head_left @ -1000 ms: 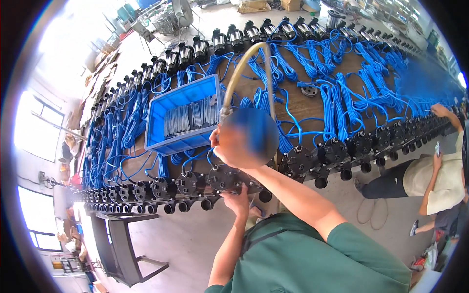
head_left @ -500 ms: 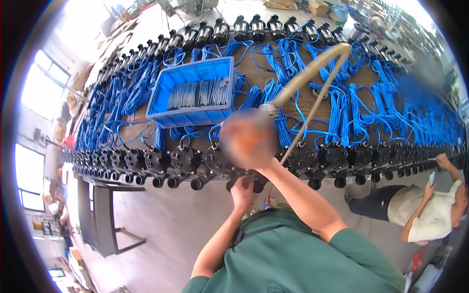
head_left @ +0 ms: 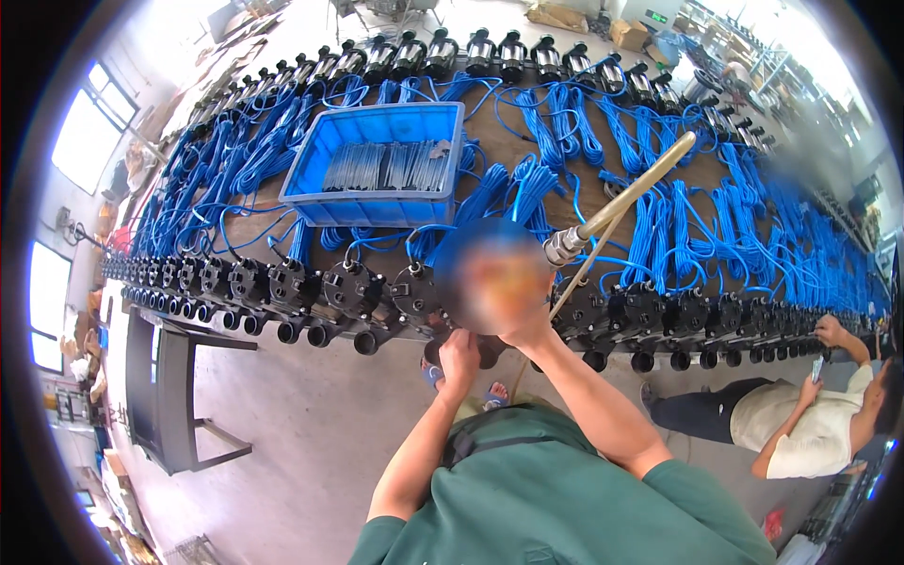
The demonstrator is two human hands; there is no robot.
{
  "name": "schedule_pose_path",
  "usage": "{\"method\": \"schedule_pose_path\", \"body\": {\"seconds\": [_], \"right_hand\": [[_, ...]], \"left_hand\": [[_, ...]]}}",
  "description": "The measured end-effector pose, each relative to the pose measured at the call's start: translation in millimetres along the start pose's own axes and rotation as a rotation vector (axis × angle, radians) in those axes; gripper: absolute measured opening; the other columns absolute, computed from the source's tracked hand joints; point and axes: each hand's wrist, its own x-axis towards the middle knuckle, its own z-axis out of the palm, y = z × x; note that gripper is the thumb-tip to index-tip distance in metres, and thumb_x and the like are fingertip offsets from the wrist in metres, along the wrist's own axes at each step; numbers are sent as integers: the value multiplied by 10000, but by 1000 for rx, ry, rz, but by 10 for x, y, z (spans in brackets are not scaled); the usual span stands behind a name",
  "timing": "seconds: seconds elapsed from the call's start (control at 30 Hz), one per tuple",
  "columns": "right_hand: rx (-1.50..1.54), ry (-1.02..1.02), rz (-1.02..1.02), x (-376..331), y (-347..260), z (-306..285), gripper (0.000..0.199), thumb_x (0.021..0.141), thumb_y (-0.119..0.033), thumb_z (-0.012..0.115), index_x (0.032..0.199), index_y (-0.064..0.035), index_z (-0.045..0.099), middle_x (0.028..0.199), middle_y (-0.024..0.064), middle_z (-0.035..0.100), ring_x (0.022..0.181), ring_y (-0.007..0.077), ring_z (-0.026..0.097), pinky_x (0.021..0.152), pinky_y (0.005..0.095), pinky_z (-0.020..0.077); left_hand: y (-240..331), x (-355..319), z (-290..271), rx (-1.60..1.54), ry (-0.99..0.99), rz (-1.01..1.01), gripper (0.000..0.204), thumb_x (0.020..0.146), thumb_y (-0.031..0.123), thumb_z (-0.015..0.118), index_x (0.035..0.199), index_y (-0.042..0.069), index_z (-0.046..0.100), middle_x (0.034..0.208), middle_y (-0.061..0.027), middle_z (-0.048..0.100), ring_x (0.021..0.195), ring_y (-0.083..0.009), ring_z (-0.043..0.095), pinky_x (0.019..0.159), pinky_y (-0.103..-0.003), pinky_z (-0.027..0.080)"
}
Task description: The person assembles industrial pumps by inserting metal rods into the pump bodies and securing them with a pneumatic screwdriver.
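Note:
In front of me, along the near edge of the bench, is a row of black cylindrical pump-like units point(head_left: 351, 290) with round open ends. My left hand point(head_left: 460, 360) is closed, its fingers curled up against the lower end of one unit; whatever they hold is hidden. My right hand point(head_left: 525, 325) is closed just above and to the right, around a tool whose body is blurred out. From that tool a metal fitting point(head_left: 565, 247) leads into a tan air hose point(head_left: 640, 184), which rises to the right and loops back down.
Behind my hands stands a blue crate point(head_left: 367, 209) with several thin clear strips. Bundled blue cables point(head_left: 537, 188) cover much of the brown bench. Another row of units point(head_left: 443, 52) lines its far edge. To the right, a co-worker point(head_left: 800, 424) reaches toward the row. A dark table point(head_left: 160, 395) stands left.
The hose's upper bend has swung lower and to the right. My right hand and the tool have shifted slightly right and down. My left hand stays at the unit's lower end.

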Motion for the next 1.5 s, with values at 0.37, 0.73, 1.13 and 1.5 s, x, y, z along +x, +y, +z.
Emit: {"method": "schedule_pose_path", "body": {"seconds": [0.37, 0.73, 1.13, 1.5], "right_hand": [[22, -131, 95, -1, 294, 127, 234, 703, 57, 648, 934, 26, 660, 771, 51, 675, 684, 99, 646, 643, 252, 521], [57, -170, 95, 44, 319, 114, 200, 715, 49, 622, 912, 22, 644, 816, 72, 673, 726, 102, 643, 655, 271, 518], [207, 137, -79, 162, -274, -219, 338, 722, 36, 641, 1056, -2, 682, 871, 78, 707, 735, 119, 670, 667, 250, 534], [-48, 735, -226, -81, -930, -883, 337, 822, 60, 593, 1138, -30, 518, 924, 139, 549, 690, 186, 563, 641, 314, 516]], "left_hand": [[-69, -55, 44, -24, -49, 3, 61, 851, 58, 653, 858, -3, 649, 795, -189, 643, 717, -414, 639, 615, -471, 511], [-337, -24, 31, 87, -219, -2, 98, 865, 117, 639, 856, 25, 671, 789, -190, 671, 717, -409, 659, 650, -498, 522], [1214, 785, -1359, 22, 30, 164, 96, 873, 21, 665, 951, -8, 712, 795, -145, 680, 642, -213, 660, 606, -324, 519], [707, 3108, 90, 343, -1620, 849, 238, 875, 138, 663, 1086, 42, 715, 944, -164, 689, 903, -362, 658, 806, -449, 545]]}}
